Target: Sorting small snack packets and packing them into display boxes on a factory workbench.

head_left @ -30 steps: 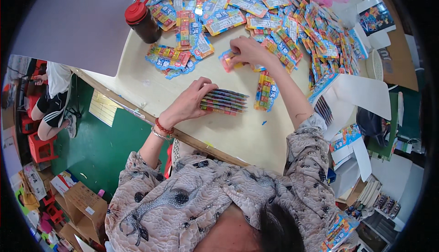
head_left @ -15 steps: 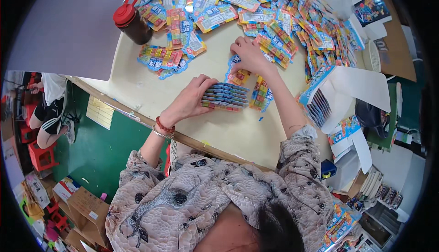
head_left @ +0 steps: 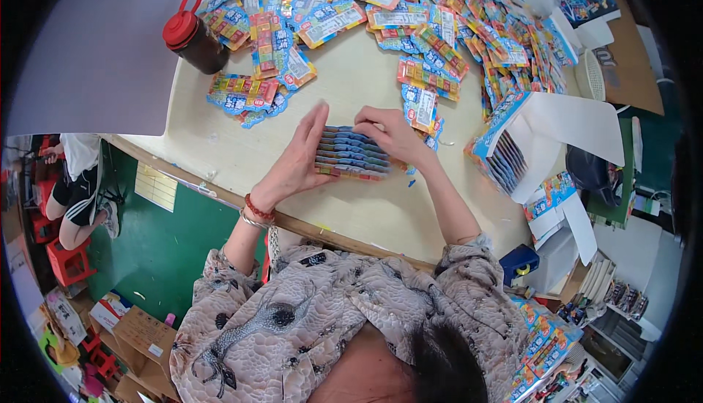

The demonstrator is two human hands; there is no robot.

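Note:
Between my two hands a stack of colourful blister packs (head_left: 351, 153) stands on edge over the table, their blue edges lined up in layers. My left hand (head_left: 296, 155) presses its palm and thumb along the stack's left end, with the fingers stretched upward. My right hand (head_left: 399, 136) is curled round the right end, fingertips on the upper corner. Just beyond the right hand lie several loose blister packs (head_left: 421, 106) with blue scalloped cards and rows of coloured pieces.
A big heap of blister packs (head_left: 505, 44) covers the table's far side. A dark bottle with a red lid (head_left: 194, 40) stands far left. On the right, an open display box (head_left: 505, 158) holds a row of packs. A person (head_left: 80, 183) sits beyond the left edge.
My right hand has come back from the loose packs to the stack's right end. The stack looks thicker. My left hand's fingers have straightened upward, and the view has shifted slightly.

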